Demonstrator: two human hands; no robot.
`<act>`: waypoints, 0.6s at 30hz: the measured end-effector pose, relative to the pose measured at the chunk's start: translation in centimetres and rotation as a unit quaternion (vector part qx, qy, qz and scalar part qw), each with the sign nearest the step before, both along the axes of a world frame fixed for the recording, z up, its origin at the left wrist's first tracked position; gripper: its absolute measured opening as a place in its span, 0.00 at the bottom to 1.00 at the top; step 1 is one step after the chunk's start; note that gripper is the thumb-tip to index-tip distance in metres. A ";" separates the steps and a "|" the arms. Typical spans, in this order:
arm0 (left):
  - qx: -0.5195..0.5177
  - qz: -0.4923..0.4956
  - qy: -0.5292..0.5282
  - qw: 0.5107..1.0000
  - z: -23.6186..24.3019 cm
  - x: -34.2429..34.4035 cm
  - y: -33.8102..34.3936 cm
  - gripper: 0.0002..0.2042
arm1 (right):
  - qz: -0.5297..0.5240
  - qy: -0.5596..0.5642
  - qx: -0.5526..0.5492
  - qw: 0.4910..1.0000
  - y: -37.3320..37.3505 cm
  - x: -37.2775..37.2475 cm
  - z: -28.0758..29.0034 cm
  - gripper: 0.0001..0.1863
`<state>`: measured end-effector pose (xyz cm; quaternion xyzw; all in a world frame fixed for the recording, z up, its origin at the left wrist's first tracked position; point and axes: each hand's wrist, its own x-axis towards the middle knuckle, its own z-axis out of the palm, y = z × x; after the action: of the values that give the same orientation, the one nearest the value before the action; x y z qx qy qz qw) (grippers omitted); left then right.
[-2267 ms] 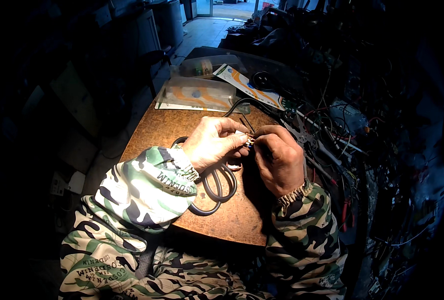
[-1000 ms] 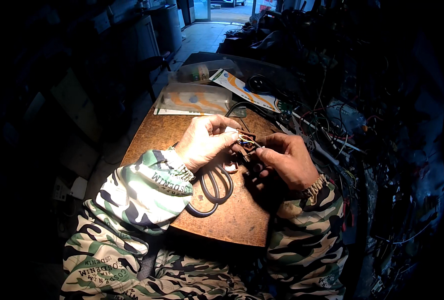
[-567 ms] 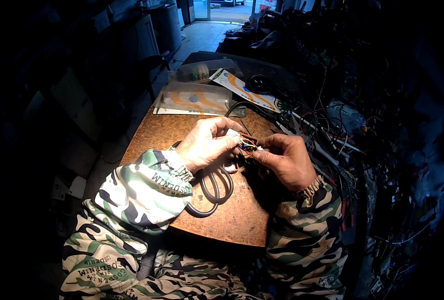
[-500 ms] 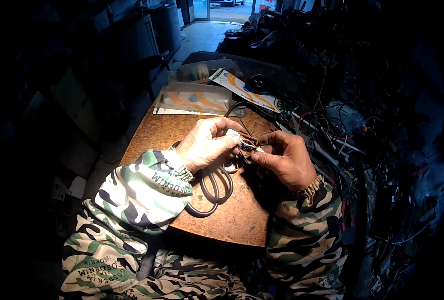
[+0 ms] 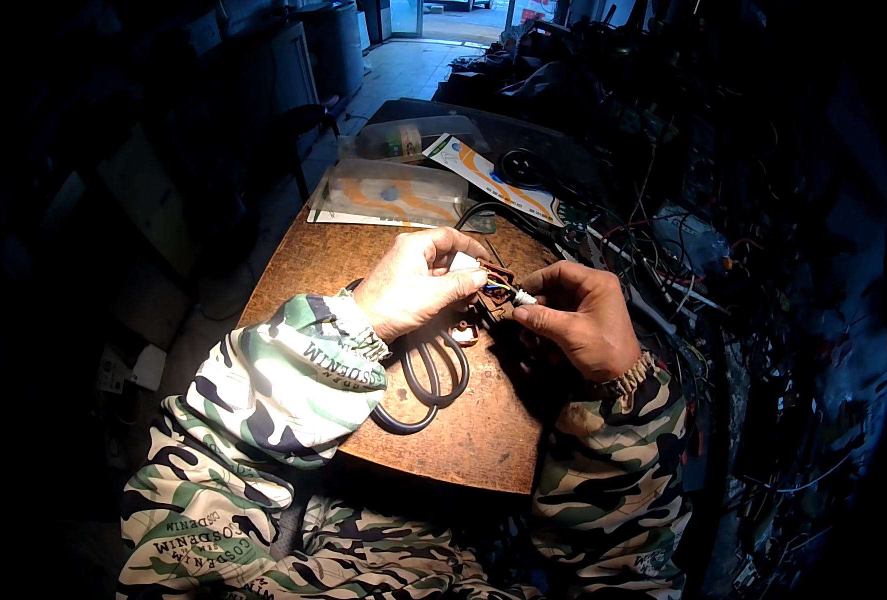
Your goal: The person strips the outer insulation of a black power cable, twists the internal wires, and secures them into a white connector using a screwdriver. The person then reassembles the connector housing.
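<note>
Over the middle of the wooden table, my left hand [image 5: 409,285] grips a small brown open housing [image 5: 494,311] between thumb and fingers. Thin coloured wires [image 5: 499,284] show inside it. From the right, my right hand [image 5: 589,312] pinches a white ribbed cable sleeve [image 5: 526,298] at the housing's edge; its fingertips are partly hidden. Beneath my hands a small white-and-brown piece [image 5: 464,333] lies on the table. Next to it, a thick black cable [image 5: 434,398] rests in loops, partly covered by my left hand and sleeve.
Clear plastic packages [image 5: 404,185] and a white-and-orange card [image 5: 489,178] lie at the table's far end. Beside the card is a coiled black cord [image 5: 524,167]. Tangled wires and tools [image 5: 654,300] crowd the right side. The wooden tabletop [image 5: 464,435] ends close to my lap.
My right hand has shifted slightly right, and more of the white ribbed sleeve shows beside its thumb. My left hand still holds the housing in nearly the same place.
</note>
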<state>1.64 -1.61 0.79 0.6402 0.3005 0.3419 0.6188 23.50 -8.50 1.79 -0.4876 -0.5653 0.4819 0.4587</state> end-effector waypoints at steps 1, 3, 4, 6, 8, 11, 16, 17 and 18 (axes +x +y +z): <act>0.010 -0.004 0.003 1.000 0.0 0.1 0.1 0.18 | -0.006 0.002 0.006 1.000 -0.1 0.1 0.0 0.12; -0.013 -0.006 0.006 1.000 0.3 -0.4 -0.1 0.19 | 0.001 0.030 0.000 1.000 0.1 -0.3 -0.3 0.12; -0.024 -0.009 0.008 1.000 0.4 -0.6 -0.1 0.19 | 0.004 0.043 -0.002 0.999 0.2 -0.4 -0.4 0.12; -0.043 0.011 0.002 0.999 0.7 -1.6 -0.5 0.20 | 0.031 0.020 -0.026 0.999 0.8 -0.8 0.3 0.12; -0.066 -0.016 -0.016 0.998 0.3 -0.8 -0.2 0.21 | 0.010 -0.018 -0.045 0.999 0.1 -0.3 0.9 0.11; -0.075 -0.028 -0.016 0.997 0.4 -0.6 -0.3 0.21 | 0.001 -0.033 -0.057 0.998 -0.3 -0.1 1.2 0.10; -0.020 -0.024 0.000 1.000 -0.2 -0.6 0.1 0.19 | 0.011 -0.020 -0.052 0.998 -0.3 -0.1 1.1 0.10; -0.022 -0.012 0.007 1.000 0.0 -0.9 0.0 0.18 | 0.017 -0.018 -0.050 0.998 -0.1 -0.3 1.2 0.09; -0.024 0.000 0.013 1.000 0.3 -1.0 -0.3 0.17 | 0.023 -0.016 -0.047 0.999 0.1 -0.5 1.2 0.09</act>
<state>0.61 -1.87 1.14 0.6300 0.3168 0.3260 0.6296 22.96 -8.36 2.99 -0.5029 -0.5604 0.5106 0.4152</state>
